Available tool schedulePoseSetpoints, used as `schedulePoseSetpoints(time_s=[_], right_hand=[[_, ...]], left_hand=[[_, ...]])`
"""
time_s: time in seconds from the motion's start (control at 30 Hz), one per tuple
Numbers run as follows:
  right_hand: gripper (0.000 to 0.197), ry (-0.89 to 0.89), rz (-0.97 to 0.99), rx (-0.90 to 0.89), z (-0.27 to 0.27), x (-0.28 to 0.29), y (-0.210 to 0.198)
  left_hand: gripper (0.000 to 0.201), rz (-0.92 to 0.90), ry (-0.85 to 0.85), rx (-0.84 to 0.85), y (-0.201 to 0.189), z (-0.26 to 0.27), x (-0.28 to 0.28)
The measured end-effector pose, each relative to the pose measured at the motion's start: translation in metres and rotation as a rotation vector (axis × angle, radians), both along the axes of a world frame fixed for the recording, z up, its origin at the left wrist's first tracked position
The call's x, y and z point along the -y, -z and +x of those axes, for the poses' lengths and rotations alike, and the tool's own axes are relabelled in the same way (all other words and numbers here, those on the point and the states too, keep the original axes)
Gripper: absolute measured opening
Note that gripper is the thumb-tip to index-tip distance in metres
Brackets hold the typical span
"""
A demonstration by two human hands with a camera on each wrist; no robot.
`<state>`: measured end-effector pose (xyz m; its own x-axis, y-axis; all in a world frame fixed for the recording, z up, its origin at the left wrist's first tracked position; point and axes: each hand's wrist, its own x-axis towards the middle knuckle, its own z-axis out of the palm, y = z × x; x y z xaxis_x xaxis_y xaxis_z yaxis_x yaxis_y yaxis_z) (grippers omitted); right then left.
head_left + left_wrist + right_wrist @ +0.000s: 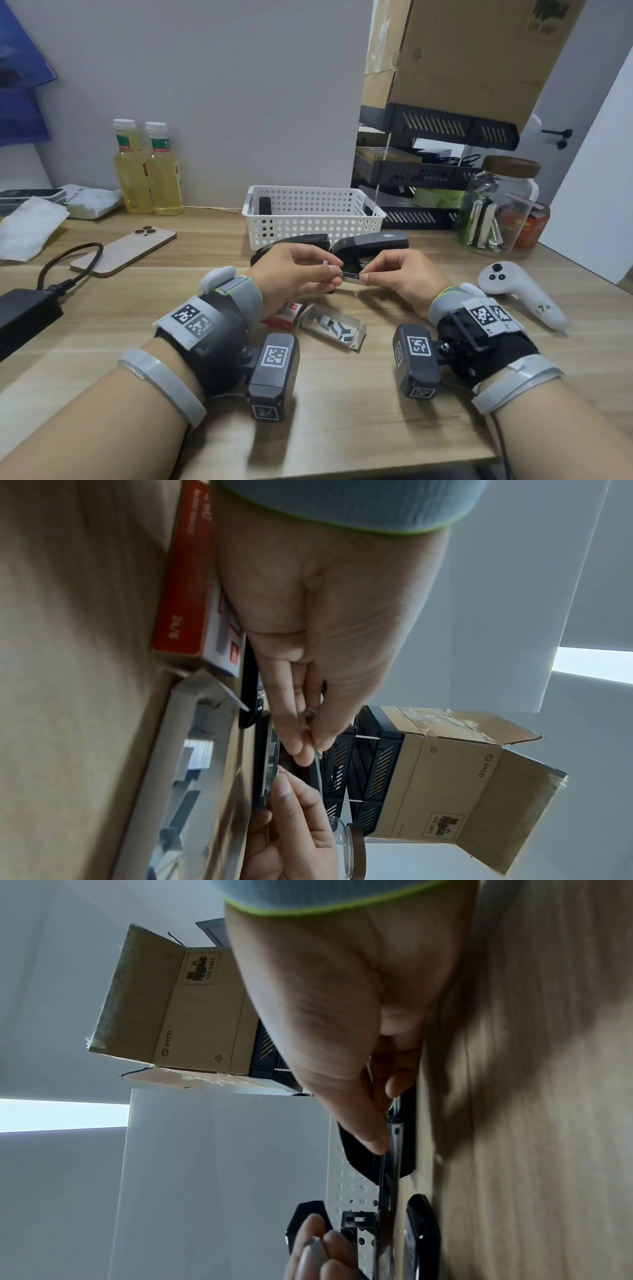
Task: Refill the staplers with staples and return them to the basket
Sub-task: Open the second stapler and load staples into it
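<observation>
A black stapler (373,241) lies open in front of the white basket (311,212), its metal magazine (352,275) pointing toward me. My right hand (365,276) pinches the magazine's near end; the right wrist view shows the thumb (373,1139) on the rail (397,1137). My left hand (334,269) pinches a short strip of staples (325,263) just above the magazine's other end, the same strip (311,712) showing between thumb and fingers. A second black stapler (308,240) lies behind the left hand. Near my wrists are the open staple tray (330,325) and red staple box (284,313).
A dark object (265,205) stands in the basket's left end. A phone (126,250), power adapter (24,315) and two bottles (147,171) are on the left. A white controller (520,291), glass jar (496,209) and black shelf rack (428,171) are on the right.
</observation>
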<state>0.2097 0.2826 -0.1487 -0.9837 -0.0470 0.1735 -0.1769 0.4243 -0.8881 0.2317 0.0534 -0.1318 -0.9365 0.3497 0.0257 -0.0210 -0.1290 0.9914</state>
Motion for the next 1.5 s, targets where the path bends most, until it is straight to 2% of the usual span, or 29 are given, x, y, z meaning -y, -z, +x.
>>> schedulePoseSetpoints(time_s=[0.13,0.23,0.33,0.47,0.6,0.8,0.87,1.0,1.1,1.27,1.5], right_hand=[[0.012,0.016,-0.019,0.014,0.0,0.001,0.0],[0.011,0.043,-0.114,-0.119,0.004,0.002,-0.007],[0.005,-0.1,-0.179,-0.131,0.011,0.005,-0.013],[0.016,-0.31,-0.137,-0.054,0.021,0.016,-0.013],[0.019,-0.361,-0.241,-0.063,0.024,0.018,-0.013],[0.013,-0.392,-0.265,-0.076,0.025,0.021,-0.015],[0.012,-0.346,-0.26,-0.093,0.023,0.02,-0.015],[0.01,-0.112,-0.264,-0.161,0.014,0.015,-0.012],[0.008,-0.015,-0.215,-0.13,0.007,0.011,-0.005],[0.008,-0.017,-0.133,-0.021,0.001,0.007,0.003],[0.009,-0.033,-0.112,0.018,-0.001,0.012,0.005]], left_hand=[[0.019,0.011,-0.006,0.003,-0.002,0.002,-0.001],[0.017,0.007,0.003,-0.01,-0.003,0.003,-0.002],[0.015,0.009,0.014,-0.041,-0.004,0.004,-0.003],[0.01,-0.02,0.025,-0.1,-0.005,0.005,-0.004],[0.013,-0.03,0.033,-0.113,-0.007,0.008,-0.007],[0.027,-0.067,0.066,-0.111,-0.01,0.012,-0.01],[0.03,-0.087,0.073,-0.11,-0.011,0.013,-0.01],[0.023,-0.146,0.062,-0.11,-0.01,0.012,-0.006],[0.018,-0.189,0.055,-0.131,-0.009,0.008,-0.002],[0.022,-0.237,0.031,-0.147,-0.008,0.005,-0.001],[0.023,-0.354,0.008,-0.157,-0.007,-0.001,0.0]])
